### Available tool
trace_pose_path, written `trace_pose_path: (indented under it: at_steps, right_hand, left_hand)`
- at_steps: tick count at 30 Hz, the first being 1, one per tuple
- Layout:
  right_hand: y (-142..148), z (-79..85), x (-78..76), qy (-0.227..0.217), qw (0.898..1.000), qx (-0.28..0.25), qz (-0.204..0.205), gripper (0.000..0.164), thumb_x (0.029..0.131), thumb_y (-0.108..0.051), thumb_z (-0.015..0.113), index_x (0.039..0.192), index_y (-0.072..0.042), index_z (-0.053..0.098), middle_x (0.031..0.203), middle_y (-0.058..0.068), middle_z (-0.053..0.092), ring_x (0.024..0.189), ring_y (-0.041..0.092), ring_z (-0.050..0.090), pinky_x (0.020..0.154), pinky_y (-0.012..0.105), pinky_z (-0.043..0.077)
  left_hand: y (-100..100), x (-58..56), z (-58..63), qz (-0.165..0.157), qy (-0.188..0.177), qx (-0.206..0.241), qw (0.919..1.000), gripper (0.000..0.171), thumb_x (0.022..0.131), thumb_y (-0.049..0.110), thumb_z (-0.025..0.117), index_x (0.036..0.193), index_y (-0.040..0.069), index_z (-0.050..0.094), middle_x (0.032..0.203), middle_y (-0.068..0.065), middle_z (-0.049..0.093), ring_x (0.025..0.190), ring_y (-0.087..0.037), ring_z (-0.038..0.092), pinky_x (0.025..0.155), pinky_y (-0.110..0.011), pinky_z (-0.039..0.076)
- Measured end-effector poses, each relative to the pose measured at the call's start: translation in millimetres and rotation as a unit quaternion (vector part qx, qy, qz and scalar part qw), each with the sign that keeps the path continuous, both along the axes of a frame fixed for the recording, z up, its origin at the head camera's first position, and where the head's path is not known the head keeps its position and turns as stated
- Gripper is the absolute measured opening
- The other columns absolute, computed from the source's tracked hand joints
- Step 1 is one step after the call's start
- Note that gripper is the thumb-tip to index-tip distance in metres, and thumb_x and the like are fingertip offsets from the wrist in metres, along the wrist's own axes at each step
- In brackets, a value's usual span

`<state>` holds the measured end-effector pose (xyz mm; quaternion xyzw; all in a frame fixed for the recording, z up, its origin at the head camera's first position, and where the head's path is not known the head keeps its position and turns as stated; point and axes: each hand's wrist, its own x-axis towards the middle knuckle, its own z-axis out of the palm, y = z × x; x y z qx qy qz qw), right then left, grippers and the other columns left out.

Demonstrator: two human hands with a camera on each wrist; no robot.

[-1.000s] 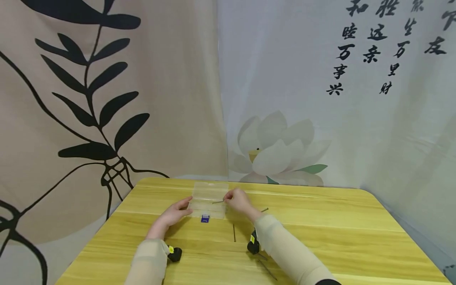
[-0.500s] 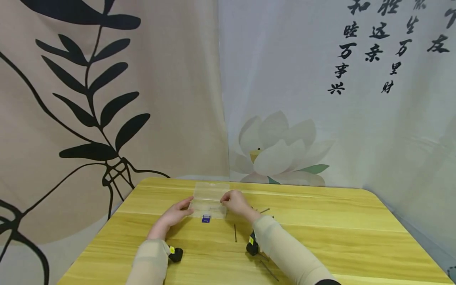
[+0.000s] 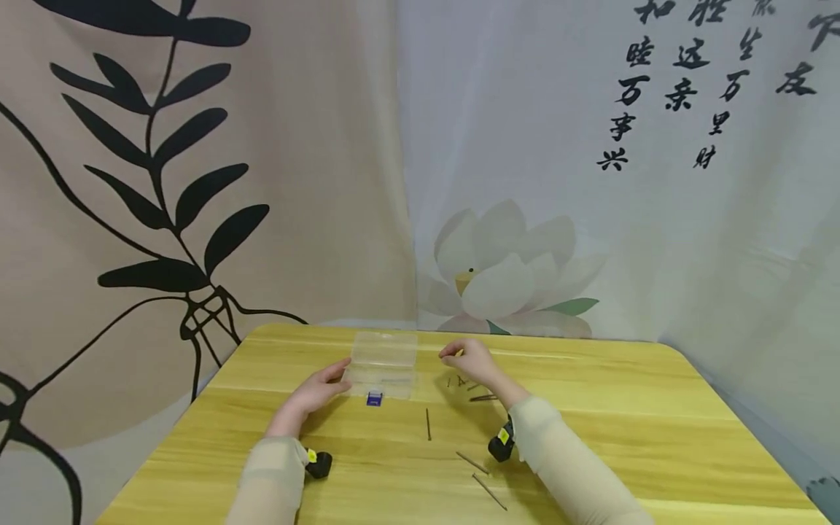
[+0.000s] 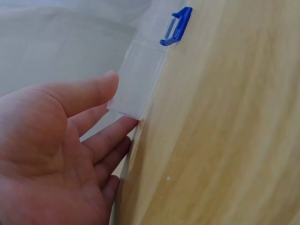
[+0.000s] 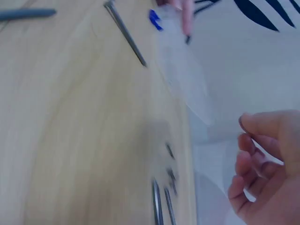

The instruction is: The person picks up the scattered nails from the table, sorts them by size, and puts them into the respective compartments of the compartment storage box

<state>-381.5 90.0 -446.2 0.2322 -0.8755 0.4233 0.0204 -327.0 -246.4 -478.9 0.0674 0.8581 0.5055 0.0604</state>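
Note:
A clear plastic box (image 3: 357,378) with a blue latch (image 3: 374,399) lies with its lid (image 3: 383,348) folded back. A thin nail (image 3: 395,380) shows faintly inside it. My left hand (image 3: 315,394) touches the box's left side, its thumb at the edge and its fingertips by the corner in the left wrist view. To the right of the box my right hand (image 3: 471,361) is raised above the table, thumb near the index finger, with nothing seen held. Below it lie several nails (image 3: 483,398), small and large; the small ones are blurred in the right wrist view.
One nail (image 3: 429,424) lies on the wooden table (image 3: 367,467) in front of the box. Two longer nails (image 3: 472,462) lie closer to the front. A printed cloth (image 3: 341,182) hangs behind the table's far edge.
A nail pinched in my right hand has gone into the box. The right hand has let go and moved right, over the loose nails. The left hand stays at the box.

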Motion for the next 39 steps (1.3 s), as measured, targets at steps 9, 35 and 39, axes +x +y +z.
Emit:
trace_pose_path:
  at_steps: [9, 35, 39]
  right_hand:
    - [55.7, -8.2, 10.3, -0.063, 0.997, -0.043, -0.019, 0.020, 0.093, -0.011, 0.065, 0.106, 0.003, 0.071, 0.102, 0.006, 0.068, 0.082, 0.019, 0.057, 0.070, 0.036, 0.048]
    - [97.4, -39.6, 27.5, -0.110, 0.992, -0.024, -0.061, 0.027, 0.079, -0.002, 0.076, 0.105, -0.001, 0.073, 0.089, 0.007, 0.061, 0.081, 0.018, 0.048, 0.071, 0.031, 0.041]
    - [102.0, -41.4, 27.0, -0.105, 0.992, -0.023, -0.064, 0.026, 0.078, -0.002, 0.077, 0.103, -0.002, 0.074, 0.086, 0.005, 0.060, 0.079, 0.018, 0.048, 0.070, 0.031, 0.041]
  left_hand:
    - [-6.2, 1.5, -0.7, 0.006, -0.002, -0.001, 1.0000, 0.058, 0.100, 0.015, 0.054, 0.152, 0.005, 0.030, 0.150, -0.029, 0.030, 0.138, -0.045, 0.027, 0.109, -0.060, 0.023]
    - [-4.1, -0.1, 2.0, -0.013, 0.000, -0.004, 0.9999, 0.059, 0.100, 0.016, 0.054, 0.152, 0.004, 0.028, 0.150, -0.030, 0.030, 0.137, -0.046, 0.027, 0.109, -0.060, 0.024]
    - [0.2, -1.2, 1.7, -0.019, 0.005, -0.007, 0.9998, 0.059, 0.100, 0.018, 0.054, 0.152, 0.003, 0.029, 0.149, -0.031, 0.030, 0.136, -0.048, 0.028, 0.108, -0.061, 0.024]
